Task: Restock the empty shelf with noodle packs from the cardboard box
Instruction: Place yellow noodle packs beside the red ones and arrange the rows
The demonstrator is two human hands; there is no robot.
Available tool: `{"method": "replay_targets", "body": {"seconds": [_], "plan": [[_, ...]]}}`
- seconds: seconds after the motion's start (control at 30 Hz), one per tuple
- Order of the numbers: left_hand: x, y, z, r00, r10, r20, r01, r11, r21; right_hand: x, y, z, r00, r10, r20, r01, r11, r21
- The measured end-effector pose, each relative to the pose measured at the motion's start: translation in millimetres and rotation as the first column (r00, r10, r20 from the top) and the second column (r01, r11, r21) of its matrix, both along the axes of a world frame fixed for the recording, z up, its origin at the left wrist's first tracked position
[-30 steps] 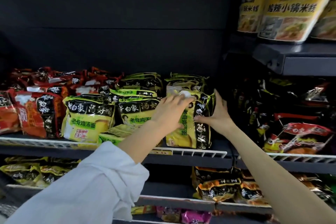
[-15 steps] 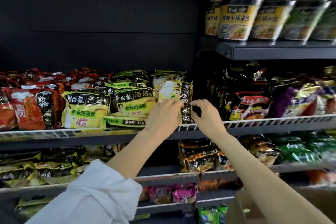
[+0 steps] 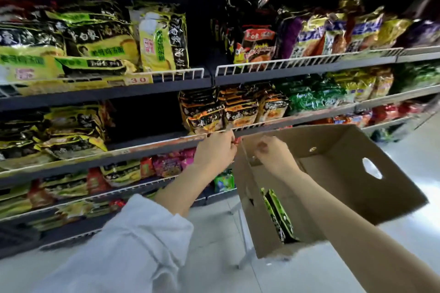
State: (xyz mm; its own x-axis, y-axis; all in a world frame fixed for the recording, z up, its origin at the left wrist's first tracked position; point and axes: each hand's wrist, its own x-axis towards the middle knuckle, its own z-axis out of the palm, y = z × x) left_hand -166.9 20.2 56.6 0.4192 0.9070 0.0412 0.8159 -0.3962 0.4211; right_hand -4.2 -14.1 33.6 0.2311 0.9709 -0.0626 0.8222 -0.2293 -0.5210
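- Nearest: a white sleeve (image 3: 128,247) on the left arm; bare right forearm (image 3: 352,228) reaching in from the lower right.
- Left hand (image 3: 215,151) raised before the edge of the shelf (image 3: 154,146), fingers curled; whether anything is pinched there cannot be told.
- Right hand (image 3: 273,157) just right of the left one, over the near corner of the cardboard box (image 3: 352,150), fingers bent loosely downward with nothing seen held; contact with the rim unclear.
- Box open at the top, tilted, below and right of both hands, with an oval handle hole (image 3: 372,168) in its far wall.
- Green-and-black noodle packs (image 3: 277,214) standing on edge low inside the box, against its left wall, straight below the right hand.
- Directly behind the left hand: orange-and-black packs (image 3: 228,109) on the same shelf, behind a white wire rail.
- Left of those packs: a dark gap (image 3: 145,116) on the shelf, then yellow-and-black packs (image 3: 71,128) further left.
- Above both hands, one shelf up: yellow-green packs (image 3: 164,38) standing upright at the row's right end, with a price tag (image 3: 138,80) on the rail below.
- Up and right of the right hand: red and purple packs (image 3: 309,33) behind another wire rail.
- Below the left hand: pink and red packs (image 3: 169,165), blurred.
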Motion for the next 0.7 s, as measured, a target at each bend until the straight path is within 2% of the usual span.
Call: {"method": "replay_targets", "body": {"seconds": [0.17, 0.27, 0.37, 0.47, 0.7], "plan": [[38.0, -20.4, -60.2, 0.998, -0.065, 0.008, 0.065, 0.968, -0.242, 44.4, -30.5, -61.0, 0.999, 0.01, 0.036, -0.001, 0.968, -0.253], [51.1, -23.9, -86.6, 0.998, -0.024, 0.054, 0.041, 0.939, -0.342, 57.1, -42.1, -94.1, 0.999, 0.054, 0.001, -0.049, 0.921, -0.387], [59.4, -26.2, -103.8, 0.997, 0.027, 0.07, 0.003, 0.921, -0.39, 59.5, -49.4, -114.6, 0.997, 0.049, -0.061, -0.071, 0.889, -0.452], [60.9, -18.7, -111.2, 0.996, 0.026, 0.084, 0.012, 0.908, -0.419, 53.2, -54.7, -126.6, 0.996, -0.031, -0.089, -0.02, 0.85, -0.527], [62.3, -3.4, -109.9, 0.998, -0.059, 0.011, 0.057, 0.861, -0.505, 41.1, -56.1, -143.9, 0.997, -0.077, 0.018, 0.072, 0.799, -0.598]]}}
